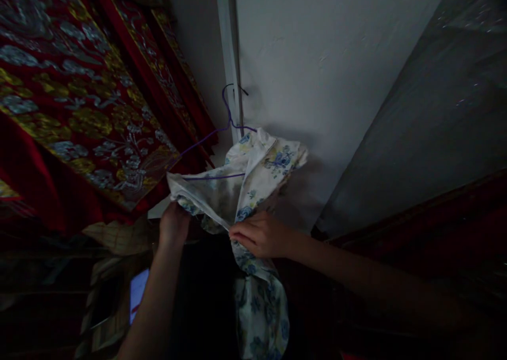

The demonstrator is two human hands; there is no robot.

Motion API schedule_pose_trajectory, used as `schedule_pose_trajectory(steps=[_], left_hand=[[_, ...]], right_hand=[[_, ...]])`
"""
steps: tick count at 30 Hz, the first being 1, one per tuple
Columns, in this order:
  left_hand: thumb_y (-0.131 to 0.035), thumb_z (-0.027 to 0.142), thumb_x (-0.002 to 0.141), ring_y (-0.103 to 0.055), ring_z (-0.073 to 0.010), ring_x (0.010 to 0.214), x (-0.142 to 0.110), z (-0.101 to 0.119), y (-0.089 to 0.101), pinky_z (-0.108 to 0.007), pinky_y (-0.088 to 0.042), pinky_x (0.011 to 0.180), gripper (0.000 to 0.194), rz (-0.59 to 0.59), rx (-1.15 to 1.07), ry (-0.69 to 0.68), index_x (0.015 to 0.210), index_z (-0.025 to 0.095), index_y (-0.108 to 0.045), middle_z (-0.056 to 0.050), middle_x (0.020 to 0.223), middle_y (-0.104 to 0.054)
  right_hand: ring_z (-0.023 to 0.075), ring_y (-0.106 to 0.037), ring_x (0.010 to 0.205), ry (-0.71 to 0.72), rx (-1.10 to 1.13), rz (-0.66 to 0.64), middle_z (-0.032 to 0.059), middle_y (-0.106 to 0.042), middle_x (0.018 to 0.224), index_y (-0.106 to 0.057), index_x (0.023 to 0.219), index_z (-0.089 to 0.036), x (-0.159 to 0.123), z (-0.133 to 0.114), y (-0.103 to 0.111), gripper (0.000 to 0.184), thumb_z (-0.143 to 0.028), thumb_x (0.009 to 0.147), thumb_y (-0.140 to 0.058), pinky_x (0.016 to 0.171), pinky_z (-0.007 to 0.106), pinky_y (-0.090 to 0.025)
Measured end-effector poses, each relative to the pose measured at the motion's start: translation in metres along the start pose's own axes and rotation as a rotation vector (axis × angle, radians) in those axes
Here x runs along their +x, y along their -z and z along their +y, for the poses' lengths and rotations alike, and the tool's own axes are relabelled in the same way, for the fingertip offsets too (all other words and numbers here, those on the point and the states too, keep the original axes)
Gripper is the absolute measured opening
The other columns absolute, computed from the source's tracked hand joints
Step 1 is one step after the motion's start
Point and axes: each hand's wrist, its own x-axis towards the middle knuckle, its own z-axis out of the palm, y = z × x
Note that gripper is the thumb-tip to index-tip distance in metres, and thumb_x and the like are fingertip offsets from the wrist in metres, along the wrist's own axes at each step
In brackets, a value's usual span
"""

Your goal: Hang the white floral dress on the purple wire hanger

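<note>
A white garment with blue flowers [263,191] hangs partly over a purple wire hanger [209,136]. The hanger's hook is caught on a vertical strip at the wall, and its left arm is bare. With its fingers pinched, my right hand [261,234] grips the garment's open front edge. My left hand [174,223] is closed at the garment's left shoulder, its fingers largely hidden by the cloth. The garment's lower part hangs down below my right hand, twisted.
Red cloth with gold and silver embroidery [91,106] hangs at the left. A pale wall panel [317,58] stands behind the hanger. A lit phone screen [138,294] lies at lower left. Translucent sheeting [447,111] covers something at the right. The scene is dim.
</note>
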Motion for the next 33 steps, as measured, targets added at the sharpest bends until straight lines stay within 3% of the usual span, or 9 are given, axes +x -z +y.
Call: schedule_pose_trajectory(steps=[4, 9, 13, 17, 21, 24, 28, 30, 33], left_hand=[[-0.078, 0.015, 0.067, -0.062, -0.0191, 0.073, -0.014, -0.020, -0.013, -0.027, -0.049, 0.073, 0.010, -0.214, 0.279, 0.038, 0.073, 0.015, -0.071, -0.001, 0.070, -0.070], [-0.066, 0.039, 0.091, -0.062, -0.0184, 0.084, -0.035, 0.014, -0.040, -0.027, -0.048, 0.081, 0.021, -0.361, 0.394, -0.044, 0.088, 0.018, -0.071, -0.001, 0.085, -0.070], [-0.055, 0.040, 0.100, -0.064, -0.0189, 0.093, -0.073, 0.048, -0.072, -0.027, -0.049, 0.086, 0.024, -0.605, 0.459, -0.163, 0.095, 0.019, -0.067, -0.005, 0.104, -0.072], [-0.054, 0.031, 0.101, -0.062, -0.0233, 0.114, -0.100, 0.060, -0.090, -0.033, -0.046, 0.101, 0.018, -0.925, 0.624, -0.306, 0.105, 0.021, -0.068, -0.010, 0.122, -0.069], [-0.050, 0.039, 0.103, -0.047, -0.0267, 0.139, -0.096, 0.051, -0.086, -0.041, -0.035, 0.116, 0.046, -0.786, 0.652, -0.421, 0.147, 0.029, -0.047, -0.012, 0.150, -0.053], [-0.034, 0.058, 0.103, -0.042, -0.0300, 0.143, -0.088, 0.037, -0.075, -0.045, -0.031, 0.119, 0.062, -0.803, 0.606, -0.374, 0.155, 0.025, -0.038, -0.014, 0.154, -0.049], [-0.024, 0.073, 0.097, -0.065, -0.0264, 0.086, -0.086, 0.015, -0.054, -0.036, -0.053, 0.079, 0.075, -0.983, 0.749, -0.132, 0.103, 0.016, -0.073, -0.011, 0.089, -0.071], [-0.036, 0.069, 0.097, -0.059, -0.0211, 0.071, -0.085, 0.007, -0.042, -0.030, -0.050, 0.066, 0.065, -0.990, 0.875, -0.073, 0.084, 0.016, -0.071, -0.006, 0.075, -0.067], [-0.054, 0.056, 0.095, -0.058, -0.0177, 0.068, -0.078, 0.010, -0.026, -0.026, -0.047, 0.065, 0.044, -0.903, 0.991, -0.091, 0.089, 0.016, -0.073, -0.001, 0.075, -0.067]], right_hand=[[0.0146, -0.066, 0.065, -0.072, 0.083, -0.041, 0.0029, -0.072, 0.074, -0.066, 0.094, -0.018, 0.001, -0.004, 0.007, 0.018, -0.027, 0.102, -0.052, 0.064, 0.026, -0.046], [0.0169, -0.064, 0.078, -0.514, 0.375, 0.156, 0.0042, -0.069, 0.084, -0.066, 0.096, -0.019, 0.003, 0.009, 0.007, 0.031, -0.045, 0.102, -0.048, 0.073, 0.028, -0.048], [0.0232, -0.066, 0.091, -0.805, 0.898, 0.167, 0.0064, -0.071, 0.086, -0.070, 0.092, -0.020, 0.015, 0.018, -0.004, 0.068, -0.078, 0.094, -0.035, 0.091, 0.038, -0.050], [0.0271, -0.069, 0.091, -0.959, 1.399, 0.001, 0.0099, -0.073, 0.085, -0.073, 0.102, -0.016, 0.024, 0.007, 0.002, 0.086, -0.089, 0.086, -0.029, 0.086, 0.041, -0.054], [0.0252, -0.072, 0.082, -0.970, 1.567, -0.119, 0.0123, -0.072, 0.078, -0.073, 0.099, -0.015, 0.020, -0.015, 0.026, 0.080, -0.073, 0.099, -0.017, 0.075, 0.037, -0.057], [0.0205, -0.070, 0.074, -0.867, 1.493, -0.247, 0.0089, -0.072, 0.081, -0.072, 0.098, -0.017, 0.016, -0.027, 0.044, 0.048, -0.060, 0.096, -0.050, 0.070, 0.032, -0.057], [0.0135, -0.061, 0.063, -0.666, 1.021, -0.343, -0.0001, -0.069, 0.075, -0.072, 0.085, -0.018, 0.018, -0.027, 0.068, 0.010, -0.018, 0.075, -0.074, 0.056, 0.023, -0.049], [0.0130, -0.059, 0.061, -0.598, 0.696, -0.206, -0.0017, -0.068, 0.069, -0.072, 0.077, -0.018, 0.025, -0.013, 0.081, 0.012, -0.011, 0.075, -0.062, 0.056, 0.023, -0.047], [0.0178, -0.068, 0.081, -0.544, 0.295, 0.189, 0.0010, -0.075, 0.087, -0.076, 0.089, -0.021, 0.039, 0.024, 0.090, 0.028, -0.008, 0.074, -0.055, 0.076, 0.029, -0.053]])
